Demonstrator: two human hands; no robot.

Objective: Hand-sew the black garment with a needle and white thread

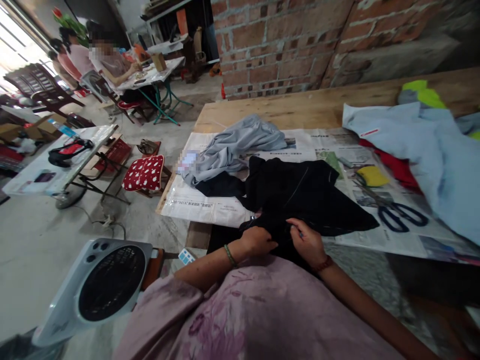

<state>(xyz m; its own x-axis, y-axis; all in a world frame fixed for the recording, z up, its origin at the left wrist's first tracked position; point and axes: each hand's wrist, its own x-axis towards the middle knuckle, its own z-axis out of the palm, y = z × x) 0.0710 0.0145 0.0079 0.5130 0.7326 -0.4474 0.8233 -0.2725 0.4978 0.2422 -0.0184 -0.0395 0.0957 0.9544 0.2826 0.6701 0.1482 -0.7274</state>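
Note:
A black garment [296, 185] lies across the front of the newspaper-covered table and hangs over its edge toward my lap. My left hand [258, 241] has its fingers closed on the garment's near part. My right hand [305, 240] pinches the same cloth a little to the right; whether a needle or other small tool is in those fingers I cannot tell. A thin pale line runs along the black fabric. Just behind it, a grey garment [240, 142] sits crumpled. Scissors with dark handles [401, 216] rest to the right, beside a yellow piece [373, 176].
Light blue cloth [416, 145] covers the table's right side, with red fabric [393, 162] under it. A fan [112, 280] stands at lower left. Nearby are a red patterned stool [144, 172] and a side table [33, 172]. People sit at a further table [165, 70].

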